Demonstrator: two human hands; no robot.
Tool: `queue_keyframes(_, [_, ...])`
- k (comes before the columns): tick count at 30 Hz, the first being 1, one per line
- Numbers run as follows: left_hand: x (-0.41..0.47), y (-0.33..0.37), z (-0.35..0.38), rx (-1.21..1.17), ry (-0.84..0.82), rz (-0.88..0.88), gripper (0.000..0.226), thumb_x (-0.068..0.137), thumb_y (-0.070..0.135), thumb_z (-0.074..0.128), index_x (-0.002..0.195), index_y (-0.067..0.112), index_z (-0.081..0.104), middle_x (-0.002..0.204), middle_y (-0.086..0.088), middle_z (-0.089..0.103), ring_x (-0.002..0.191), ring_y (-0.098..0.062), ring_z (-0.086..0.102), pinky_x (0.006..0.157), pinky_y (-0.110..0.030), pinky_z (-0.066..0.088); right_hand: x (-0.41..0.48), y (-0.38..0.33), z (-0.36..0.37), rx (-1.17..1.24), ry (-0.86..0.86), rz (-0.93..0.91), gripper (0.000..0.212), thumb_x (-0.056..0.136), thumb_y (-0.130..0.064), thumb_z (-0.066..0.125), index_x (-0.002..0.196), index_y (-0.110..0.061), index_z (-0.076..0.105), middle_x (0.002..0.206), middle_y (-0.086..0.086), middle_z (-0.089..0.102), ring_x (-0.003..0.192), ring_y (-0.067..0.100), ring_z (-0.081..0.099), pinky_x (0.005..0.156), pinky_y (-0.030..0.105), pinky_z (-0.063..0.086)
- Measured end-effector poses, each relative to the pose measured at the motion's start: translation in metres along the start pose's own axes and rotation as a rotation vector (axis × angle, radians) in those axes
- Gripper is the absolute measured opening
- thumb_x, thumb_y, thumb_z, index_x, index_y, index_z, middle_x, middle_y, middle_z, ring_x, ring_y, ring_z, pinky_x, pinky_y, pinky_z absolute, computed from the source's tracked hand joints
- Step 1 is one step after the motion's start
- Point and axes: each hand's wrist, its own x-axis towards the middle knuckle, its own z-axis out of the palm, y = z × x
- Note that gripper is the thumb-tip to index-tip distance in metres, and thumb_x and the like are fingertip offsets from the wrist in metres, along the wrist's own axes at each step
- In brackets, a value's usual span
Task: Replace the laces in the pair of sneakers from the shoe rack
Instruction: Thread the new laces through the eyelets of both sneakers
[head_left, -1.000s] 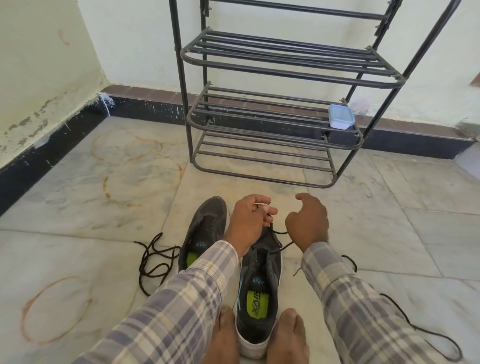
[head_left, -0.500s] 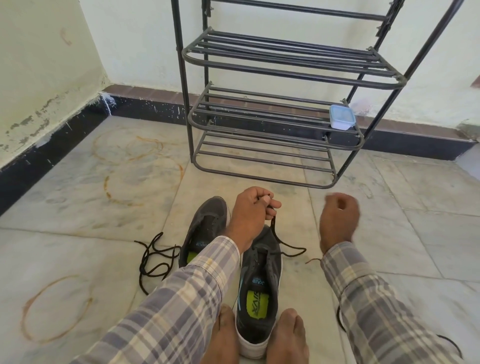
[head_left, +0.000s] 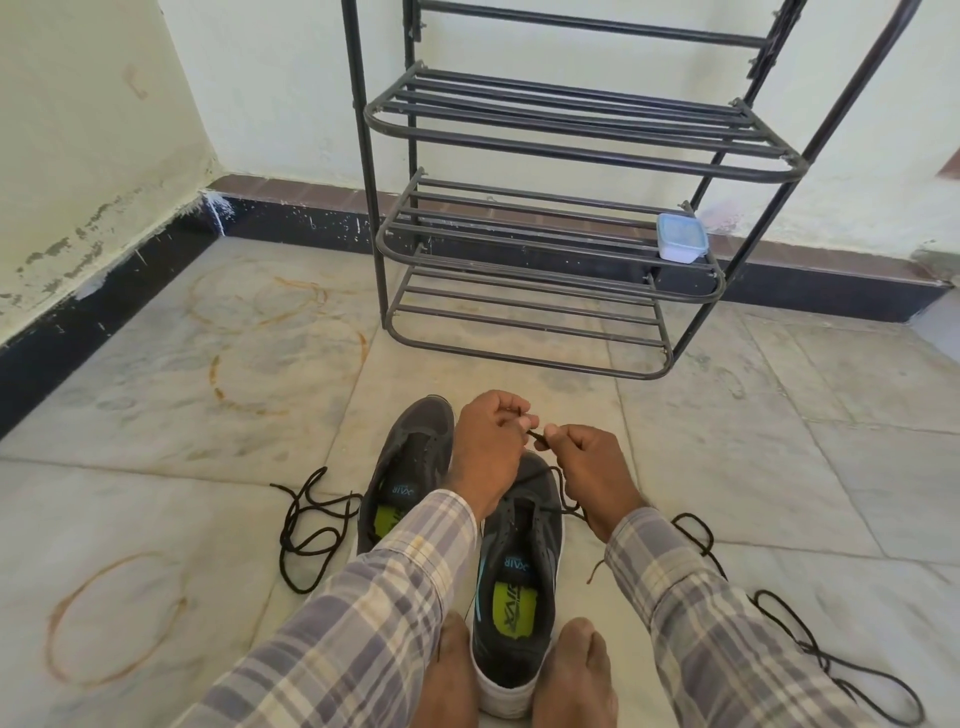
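The left hand (head_left: 485, 447) and the right hand (head_left: 592, 473) met above the toe of the near sneaker (head_left: 519, 582), both with fingers curled. Each pinched the black lace (head_left: 540, 440) between thumb and fingertips, with only a short dark stretch showing between the two hands. From there the lace dropped to the eyelets of the near sneaker, which stood on the floor (head_left: 156, 441) with its heel held between the person's two bare feet (head_left: 576, 675). The other sneaker (head_left: 410, 467) lay just beside it to the left, toe pointing toward the shoe rack (head_left: 545, 244), its tongue area partly hidden by the plaid sleeve (head_left: 395, 571). A loose lace (head_left: 306, 525) lay tangled on the floor, touching that sneaker's left side. A trailing lace (head_left: 810, 639) curled across the tiles to the right; whether it joined the pinched one could not be told. A small lidded container (head_left: 680, 244) sat on the rack's middle shelf, at its right end.
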Motion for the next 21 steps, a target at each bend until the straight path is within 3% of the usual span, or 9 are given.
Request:
queue_keyframes(3, [0.0, -0.01, -0.005, 0.038, 0.042, -0.019, 0.02, 0.089, -0.001, 0.065, 0.085, 0.019, 0.068, 0.085, -0.004, 0.069, 0.08, -0.016, 0.065, 0.073, -0.026, 0.059, 0.002, 0.008, -0.004, -0.017, 0.011, 0.029, 0.03, 0.101, -0.021, 0.055, 0.084, -0.005, 0.073, 0.043, -0.016, 0.049, 0.041, 0.0, 0.041, 0.05, 0.019, 0.032])
queue_keyframes(7, [-0.001, -0.018, -0.008, 0.031, 0.022, -0.062, 0.018, 0.087, -0.003, 0.068, 0.085, 0.015, 0.071, 0.08, -0.007, 0.069, 0.075, -0.018, 0.067, 0.069, -0.026, 0.059, 0.003, 0.02, -0.007, -0.052, 0.007, 0.032, 0.036, 0.101, -0.022, 0.055, 0.082, 0.006, 0.068, 0.046, -0.013, 0.04, 0.048, 0.005, 0.033, 0.05, 0.024, 0.03])
queue_keyframes(11, [-0.001, -0.021, -0.008, 0.2, 0.005, -0.037, 0.016, 0.087, 0.0, 0.067, 0.085, 0.014, 0.072, 0.075, -0.003, 0.068, 0.073, -0.017, 0.069, 0.074, -0.03, 0.061, 0.001, 0.029, -0.012, -0.111, -0.018, 0.002, 0.04, 0.099, -0.022, 0.058, 0.069, 0.004, 0.058, 0.044, -0.013, 0.033, 0.044, 0.004, 0.028, 0.049, 0.024, 0.028])
queue_keyframes(14, [-0.003, -0.023, -0.007, 0.308, -0.051, -0.009, 0.019, 0.089, 0.001, 0.066, 0.082, 0.017, 0.07, 0.074, 0.0, 0.066, 0.071, -0.015, 0.066, 0.075, -0.03, 0.061, -0.002, 0.033, -0.012, -0.167, -0.042, 0.003, 0.04, 0.099, -0.02, 0.057, 0.061, -0.01, 0.053, 0.044, -0.012, 0.036, 0.046, 0.007, 0.033, 0.048, 0.025, 0.035])
queue_keyframes(17, [-0.004, -0.026, -0.004, 0.307, -0.086, -0.027, 0.026, 0.09, 0.001, 0.065, 0.077, 0.024, 0.069, 0.073, 0.002, 0.066, 0.071, -0.015, 0.067, 0.077, -0.031, 0.061, -0.006, 0.034, -0.011, -0.064, -0.056, 0.072, 0.038, 0.102, -0.02, 0.053, 0.065, -0.009, 0.056, 0.054, 0.0, 0.048, 0.05, 0.011, 0.044, 0.046, 0.026, 0.044])
queue_keyframes(19, [-0.003, -0.029, -0.004, 0.29, -0.084, -0.039, 0.027, 0.089, 0.0, 0.065, 0.076, 0.024, 0.069, 0.072, 0.002, 0.067, 0.071, -0.016, 0.067, 0.075, -0.03, 0.061, -0.007, 0.036, -0.012, -0.063, -0.071, 0.072, 0.034, 0.101, -0.025, 0.055, 0.07, -0.013, 0.061, 0.062, -0.002, 0.057, 0.058, 0.012, 0.05, 0.058, 0.029, 0.046])
queue_keyframes(21, [-0.003, -0.031, -0.003, 0.271, -0.08, -0.031, 0.03, 0.089, -0.001, 0.064, 0.074, 0.024, 0.069, 0.07, 0.002, 0.066, 0.069, -0.015, 0.065, 0.072, -0.028, 0.059, -0.005, 0.042, -0.015, -0.253, -0.007, -0.015, 0.011, 0.095, -0.028, 0.062, 0.091, -0.02, 0.068, 0.089, -0.008, 0.064, 0.086, 0.009, 0.056, 0.082, 0.028, 0.045])
